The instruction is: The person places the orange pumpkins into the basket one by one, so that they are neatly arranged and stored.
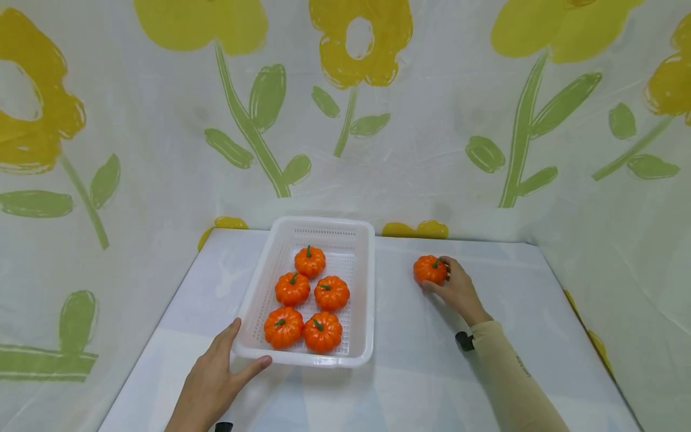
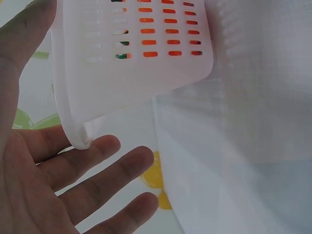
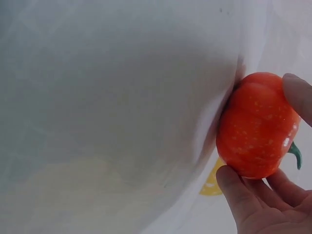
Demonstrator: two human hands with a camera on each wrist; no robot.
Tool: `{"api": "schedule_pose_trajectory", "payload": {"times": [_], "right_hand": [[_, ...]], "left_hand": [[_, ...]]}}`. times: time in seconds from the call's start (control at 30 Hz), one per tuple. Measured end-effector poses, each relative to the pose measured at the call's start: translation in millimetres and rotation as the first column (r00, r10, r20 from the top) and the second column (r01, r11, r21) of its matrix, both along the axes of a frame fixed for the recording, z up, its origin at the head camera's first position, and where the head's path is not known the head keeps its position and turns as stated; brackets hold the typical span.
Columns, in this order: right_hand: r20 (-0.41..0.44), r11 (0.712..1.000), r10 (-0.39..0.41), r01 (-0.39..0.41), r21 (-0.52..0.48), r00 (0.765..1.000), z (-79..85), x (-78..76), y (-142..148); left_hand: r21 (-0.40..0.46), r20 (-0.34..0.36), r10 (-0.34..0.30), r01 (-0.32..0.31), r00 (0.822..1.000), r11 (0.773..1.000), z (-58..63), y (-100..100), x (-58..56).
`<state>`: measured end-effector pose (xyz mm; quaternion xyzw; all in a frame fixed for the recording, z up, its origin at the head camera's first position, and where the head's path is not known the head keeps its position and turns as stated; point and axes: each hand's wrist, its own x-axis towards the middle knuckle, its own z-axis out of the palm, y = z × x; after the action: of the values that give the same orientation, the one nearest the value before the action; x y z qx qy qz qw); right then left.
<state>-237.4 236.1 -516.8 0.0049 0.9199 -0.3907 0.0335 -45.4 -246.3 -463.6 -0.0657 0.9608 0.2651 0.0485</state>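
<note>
A white plastic basket (image 1: 369,288) holds several small orange pumpkins (image 1: 332,293) with green stems. At its near left corner is my left hand (image 1: 210,375), thumb along the front rim and fingers spread by the left side. In the left wrist view, the extended fingers (image 2: 105,178) touch the rim of the basket (image 2: 73,92), and orange shows through its slots. To the right of the basket, my right hand (image 1: 457,293) grips a single pumpkin (image 1: 429,269) on the table. The right wrist view has this pumpkin (image 3: 258,126) between thumb and fingers, its side against the tabletop.
A pale cloth covers the table (image 1: 410,372). Behind and on both sides hangs a white curtain (image 1: 421,120) printed with yellow flowers and green leaves. The table's back edge runs just behind the basket and the single pumpkin.
</note>
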Motion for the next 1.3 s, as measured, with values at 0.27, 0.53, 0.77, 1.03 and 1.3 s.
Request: {"api": "schedule_pose_trajectory", "payload": {"times": [0.27, 0.53, 0.77, 1.03, 1.3], "right_hand": [[-0.001, 1.0, -0.011, 0.01, -0.029, 1.0, 1.9, 1.3, -4.9], [-0.101, 0.996, -0.003, -0.006, -0.091, 0.995, 9.6, 0.1, -14.2], [-0.19, 0.994, 0.021, -0.041, -0.1, 0.982, 18.4, 1.2, -20.4], [-0.252, 0.992, 0.047, -0.076, -0.105, 0.966, 33.1, -1.1, -34.4], [-0.285, 0.978, 0.13, -0.171, -0.122, 0.95, 46.0, -6.4, -51.1]], "left_hand": [[-0.009, -0.013, -0.001, 0.001, 1.0, 1.0, 0.2, 0.1, 0.4], [-0.024, -0.021, 0.003, -0.003, 1.0, 1.0, -1.0, -0.4, 1.3], [-0.033, -0.045, -0.008, 0.007, 0.999, 0.999, -1.8, -0.5, 0.1], [-0.031, -0.052, -0.014, 0.012, 0.999, 0.999, -2.5, -1.2, -0.1], [-0.025, -0.015, -0.002, 0.001, 1.0, 1.0, -1.9, -0.7, -1.1]]}}
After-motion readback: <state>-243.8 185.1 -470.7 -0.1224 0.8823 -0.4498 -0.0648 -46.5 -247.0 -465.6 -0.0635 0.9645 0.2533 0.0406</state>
